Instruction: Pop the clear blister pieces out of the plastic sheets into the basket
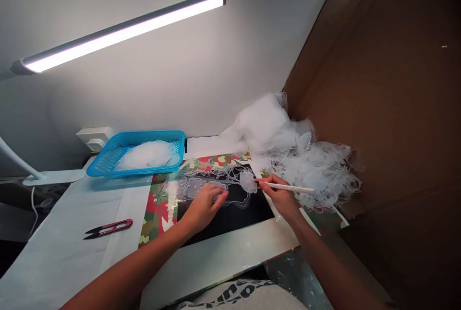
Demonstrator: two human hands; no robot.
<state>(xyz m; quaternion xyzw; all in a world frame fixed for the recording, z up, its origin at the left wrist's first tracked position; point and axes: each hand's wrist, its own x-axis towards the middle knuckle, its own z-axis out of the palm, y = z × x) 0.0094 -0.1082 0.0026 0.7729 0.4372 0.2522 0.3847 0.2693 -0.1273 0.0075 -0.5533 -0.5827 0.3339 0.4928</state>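
My right hand [281, 197] is closed around a slim white pen-like tool [290, 187] with a reddish front end. That end meets a small round piece of sheer white fabric [248, 182] over a black board [230, 219]. To its left, my left hand [207, 203] hovers low over or rests on a strip of sheer patterned fabric [194, 186]; its thumb is apart from the fingers and nothing shows between them. I cannot tell whether the fingertips touch the strip. Thin outlined fabric scraps [230, 174] trail along the board's far side.
A blue basket [108, 154] holds a pile of white fabric pieces [147, 155]. Thread snips [108, 228] lie on the white table at left. A heap of white netting [317, 171] leans toward the cardboard wall [382, 94] at right. A lit tube lamp [129, 30] hangs above.
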